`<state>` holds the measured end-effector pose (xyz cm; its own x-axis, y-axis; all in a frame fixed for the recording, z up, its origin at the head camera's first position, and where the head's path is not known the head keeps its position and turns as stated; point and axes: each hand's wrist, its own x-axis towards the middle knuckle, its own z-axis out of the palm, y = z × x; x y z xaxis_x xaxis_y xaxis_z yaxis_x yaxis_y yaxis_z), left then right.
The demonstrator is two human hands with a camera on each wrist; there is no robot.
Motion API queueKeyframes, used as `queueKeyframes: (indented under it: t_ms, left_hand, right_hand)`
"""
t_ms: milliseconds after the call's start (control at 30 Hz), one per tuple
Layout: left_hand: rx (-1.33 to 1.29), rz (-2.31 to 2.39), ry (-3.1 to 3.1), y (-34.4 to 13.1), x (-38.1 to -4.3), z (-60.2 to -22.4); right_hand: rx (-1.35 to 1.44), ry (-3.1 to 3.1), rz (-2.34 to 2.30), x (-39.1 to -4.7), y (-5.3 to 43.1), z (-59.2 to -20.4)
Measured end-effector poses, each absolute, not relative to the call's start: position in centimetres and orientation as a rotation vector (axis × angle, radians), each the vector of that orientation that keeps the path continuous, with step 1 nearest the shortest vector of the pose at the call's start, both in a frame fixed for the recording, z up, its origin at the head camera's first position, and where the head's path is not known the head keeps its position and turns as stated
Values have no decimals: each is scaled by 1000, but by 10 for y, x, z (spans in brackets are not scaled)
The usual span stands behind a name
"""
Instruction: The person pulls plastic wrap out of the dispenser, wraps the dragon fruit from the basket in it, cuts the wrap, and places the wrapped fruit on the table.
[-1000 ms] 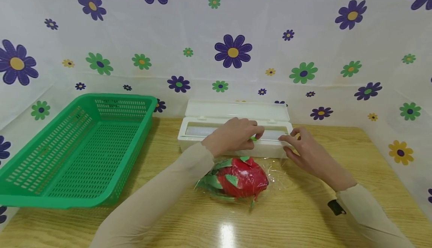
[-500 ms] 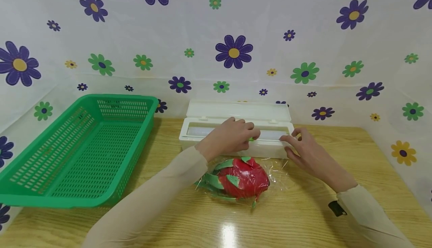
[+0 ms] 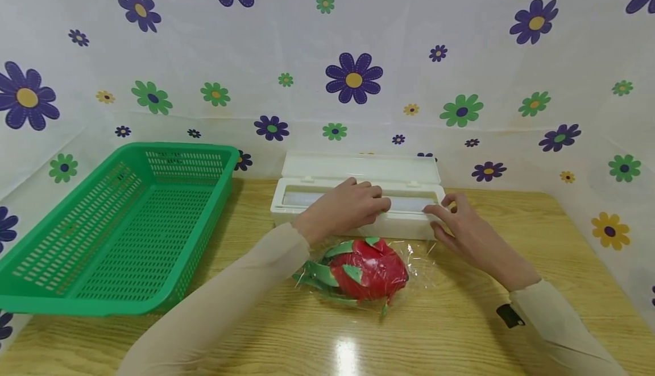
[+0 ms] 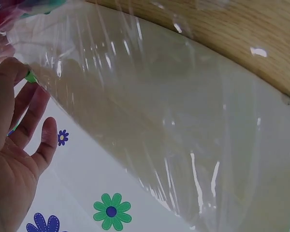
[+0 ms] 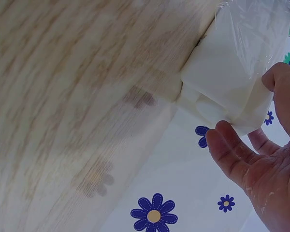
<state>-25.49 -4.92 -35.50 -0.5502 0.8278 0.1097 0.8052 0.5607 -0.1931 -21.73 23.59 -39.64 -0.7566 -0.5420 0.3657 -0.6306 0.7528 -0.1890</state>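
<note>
A white cling film dispenser box [image 3: 404,227] stands at the back of the table, its lid raised and the film roll [image 3: 409,203] showing inside. My left hand [image 3: 343,205] is over the box's front edge and pinches a small green slide cutter [image 4: 31,76], hidden by the fingers in the head view. My right hand [image 3: 463,228] grips the box's right end, thumb on the front face. Clear cling film [image 4: 159,106] hangs down the front in the left wrist view. Just before the box lies a red and green dragon fruit [image 3: 376,271] covered in film.
A green plastic basket [image 3: 171,290] stands on the left of the wooden table [image 3: 286,342]. Behind the box rises a white flower-print cloth [image 3: 302,34], which also borders the right side.
My left hand has slid a little left along the box's front edge with the green cutter. My right hand stays on the box's right end; the dragon fruit has not moved.
</note>
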Motion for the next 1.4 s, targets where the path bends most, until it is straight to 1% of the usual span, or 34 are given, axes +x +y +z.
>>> queueKeyframes:
  t_ms: [433,1000,1400]
  left_hand:
    - [-1294,336,-2519,-51,-250,-356]
    - [-1270,167,-2619,-56,-248,-359]
    - [-1259,-42,-2688,-59,-246,-365]
  right_hand:
    - [901,-2666,449,-219,234,-394]
    - [902,-2666,456,-216,232,-396]
    - [879,-2659,479,-211,233,-401]
